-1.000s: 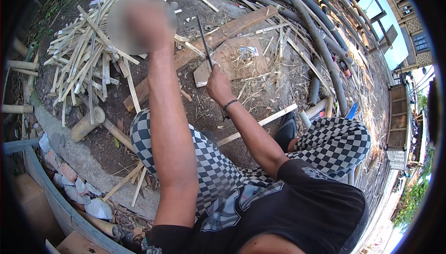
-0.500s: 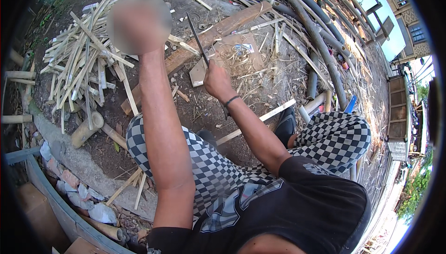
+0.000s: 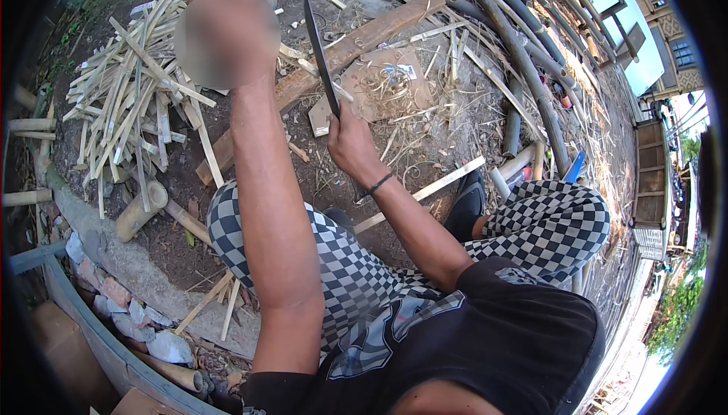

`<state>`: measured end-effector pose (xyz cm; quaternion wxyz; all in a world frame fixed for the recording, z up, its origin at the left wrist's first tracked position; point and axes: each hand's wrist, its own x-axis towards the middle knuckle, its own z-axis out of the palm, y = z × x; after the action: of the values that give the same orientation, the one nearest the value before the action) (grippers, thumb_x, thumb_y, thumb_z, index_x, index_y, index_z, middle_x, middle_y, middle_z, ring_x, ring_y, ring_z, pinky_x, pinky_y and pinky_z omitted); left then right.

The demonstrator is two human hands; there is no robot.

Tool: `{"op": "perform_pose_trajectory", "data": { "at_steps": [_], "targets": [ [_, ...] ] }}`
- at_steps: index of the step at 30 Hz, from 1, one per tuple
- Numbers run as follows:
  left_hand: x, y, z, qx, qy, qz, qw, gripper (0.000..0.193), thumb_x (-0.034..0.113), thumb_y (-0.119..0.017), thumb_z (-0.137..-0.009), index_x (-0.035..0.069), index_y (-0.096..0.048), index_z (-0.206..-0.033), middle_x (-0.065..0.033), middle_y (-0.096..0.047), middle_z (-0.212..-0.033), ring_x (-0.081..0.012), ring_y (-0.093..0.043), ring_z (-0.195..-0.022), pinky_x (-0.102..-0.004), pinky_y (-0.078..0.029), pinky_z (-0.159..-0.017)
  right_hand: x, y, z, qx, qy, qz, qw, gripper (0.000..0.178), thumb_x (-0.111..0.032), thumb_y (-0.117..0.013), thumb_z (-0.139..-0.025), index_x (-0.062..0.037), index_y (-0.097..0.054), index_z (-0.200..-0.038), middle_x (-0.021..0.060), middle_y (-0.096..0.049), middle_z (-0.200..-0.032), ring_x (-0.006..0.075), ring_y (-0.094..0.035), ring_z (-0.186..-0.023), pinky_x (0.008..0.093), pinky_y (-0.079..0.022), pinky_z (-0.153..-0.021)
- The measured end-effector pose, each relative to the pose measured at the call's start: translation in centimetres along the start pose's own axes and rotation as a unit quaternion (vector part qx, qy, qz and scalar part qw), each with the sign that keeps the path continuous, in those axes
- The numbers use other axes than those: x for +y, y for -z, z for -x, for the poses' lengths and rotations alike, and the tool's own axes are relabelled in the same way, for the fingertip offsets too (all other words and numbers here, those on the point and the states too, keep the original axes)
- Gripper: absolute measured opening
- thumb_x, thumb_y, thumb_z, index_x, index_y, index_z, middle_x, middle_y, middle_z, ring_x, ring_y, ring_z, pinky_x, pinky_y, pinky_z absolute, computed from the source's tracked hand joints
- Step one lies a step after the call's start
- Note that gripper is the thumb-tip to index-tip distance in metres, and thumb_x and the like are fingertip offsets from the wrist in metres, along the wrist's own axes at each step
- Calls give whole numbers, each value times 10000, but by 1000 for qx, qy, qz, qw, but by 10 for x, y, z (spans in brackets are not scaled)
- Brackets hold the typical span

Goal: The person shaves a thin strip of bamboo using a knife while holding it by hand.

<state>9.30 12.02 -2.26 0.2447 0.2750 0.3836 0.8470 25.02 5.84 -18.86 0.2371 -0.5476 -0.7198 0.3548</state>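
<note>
My right hand [image 3: 351,140] is closed round the handle of a long dark-bladed knife [image 3: 319,55], its blade pointing up and away from me. At the upper left, my left hand [image 3: 231,34] is largely blurred, but its outline looks closed. A pale bamboo strip [image 3: 299,58] comes out from beside that hand and runs toward the blade, passing partly behind it. Beneath the knife lies a brown wooden plank [image 3: 364,39]. Curled shavings [image 3: 390,85] rest on a flat piece of cardboard [image 3: 364,108] just beyond my right hand.
A heap of split bamboo strips [image 3: 140,104] lies left of my left hand. Bamboo poles [image 3: 535,89] are stacked at the right. A cut bamboo piece [image 3: 142,210] lies near my left knee, and a single strip [image 3: 425,195] crosses the ground before my legs.
The knife has turned so that its blade shows broader and stands higher, and my right hand has shifted slightly left. My left hand has risen a little.
</note>
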Motion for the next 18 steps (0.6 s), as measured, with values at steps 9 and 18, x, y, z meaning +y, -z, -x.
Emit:
{"op": "perform_pose_trajectory", "data": {
  "at_steps": [9,18],
  "targets": [
    [0,13,-9,2,20,16,1000,360,321,-309,-930,152,-214,-626,20,-220,-502,-98,-190,-429,-286,-142,-422,86,-45,-37,19,-80,49,995,251,-102,-474,-921,50,-472,-1121,321,-646,-830,504,-641,-824,581,-499,-753],
    [-3,3,-1,32,-3,-7,999,366,333,-319,-935,149,-232,-631,26,-237,-516,-90,-213,-438,-275,-144,-430,57,-33,-8,47,6,-42,998,276,-115,-467,-938,56,-474,-1154,350,-626,-851,533,-609,-816,596,-476,-766]
  ]
}}
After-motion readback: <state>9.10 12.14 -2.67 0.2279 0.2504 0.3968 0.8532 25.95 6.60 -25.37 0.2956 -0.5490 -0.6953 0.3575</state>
